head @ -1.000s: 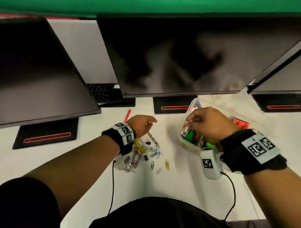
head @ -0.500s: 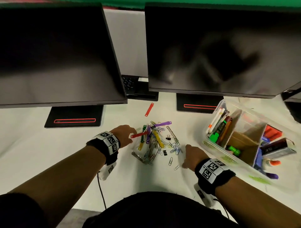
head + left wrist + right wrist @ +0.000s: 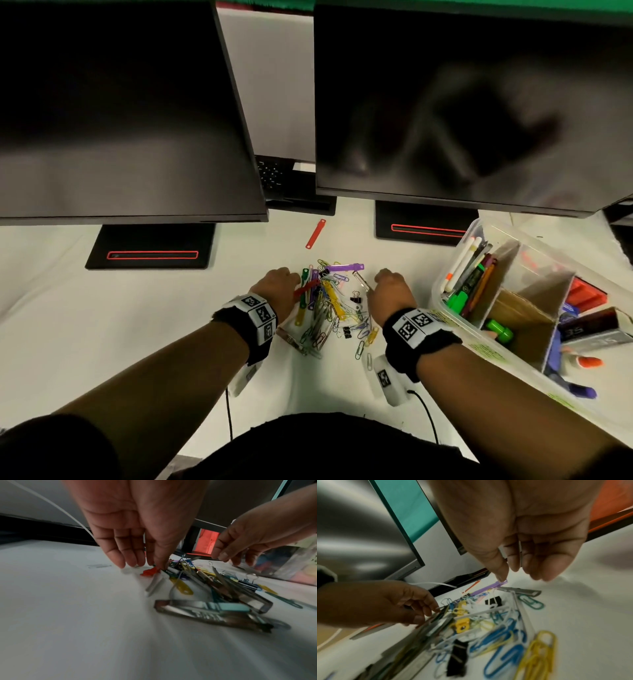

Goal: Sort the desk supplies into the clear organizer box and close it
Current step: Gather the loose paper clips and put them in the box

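Observation:
A tangle of coloured paper clips, binder clips and fastener strips (image 3: 329,308) lies on the white desk between my hands. My left hand (image 3: 279,284) is at the pile's left edge; its thumb and forefinger pinch the end of a red fastener strip (image 3: 306,288), seen in the left wrist view as the red fastener strip (image 3: 149,572). My right hand (image 3: 388,287) hovers at the pile's right edge, fingers loosely bent and holding nothing. Its thumb (image 3: 500,573) touches the tip of a purple fastener strip (image 3: 488,587). The clear organizer box (image 3: 442,274) stands open to the right, with pens and markers (image 3: 472,274) in it.
A second red fastener strip (image 3: 315,233) lies alone behind the pile. Two dark monitors (image 3: 462,102) overhang the desk's back, their stands (image 3: 150,246) on the surface. Cardboard dividers (image 3: 534,308) split the box. Loose paper clips (image 3: 368,339) trail toward my right wrist.
My right hand left the organizer box, came down to the desk and moved up to the pile's right side. My left hand stayed at the pile's left edge.

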